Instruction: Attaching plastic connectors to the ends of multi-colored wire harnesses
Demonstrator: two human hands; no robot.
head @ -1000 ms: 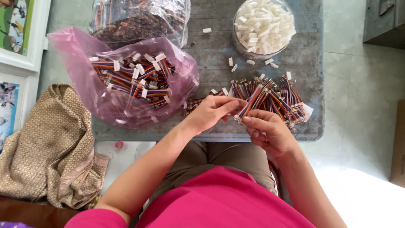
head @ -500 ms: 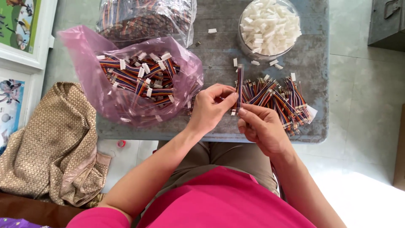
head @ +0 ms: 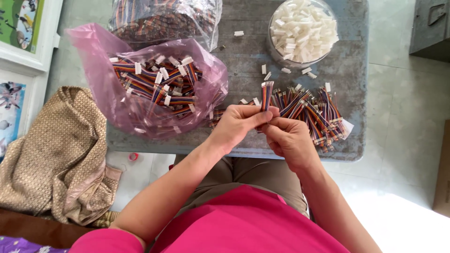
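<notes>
My left hand (head: pixel 239 124) and my right hand (head: pixel 288 140) meet over the front edge of a grey table (head: pixel 243 56). Together they pinch a short multicoloured ribbon cable (head: pixel 266 96) that stands upright, its bare end pointing away from me. Just right of my hands lies a loose pile of the same striped cables (head: pixel 314 112). A pink plastic bag (head: pixel 150 89) to the left holds many cables fitted with white connectors. At the far right stands a clear round tub of white connectors (head: pixel 303 30).
A clear bag of coiled cables (head: pixel 164 18) lies at the table's back. A few loose white connectors (head: pixel 265 70) are scattered mid-table. A woven tan bag (head: pixel 51 154) sits on the floor at left, framed pictures (head: pixel 18 28) lean beyond it, and a grey cabinet (head: pixel 431 26) stands far right.
Both hands lifted one cable out of the right-hand pile and turned it from slanted to upright between the fingers. The view has shifted slightly.
</notes>
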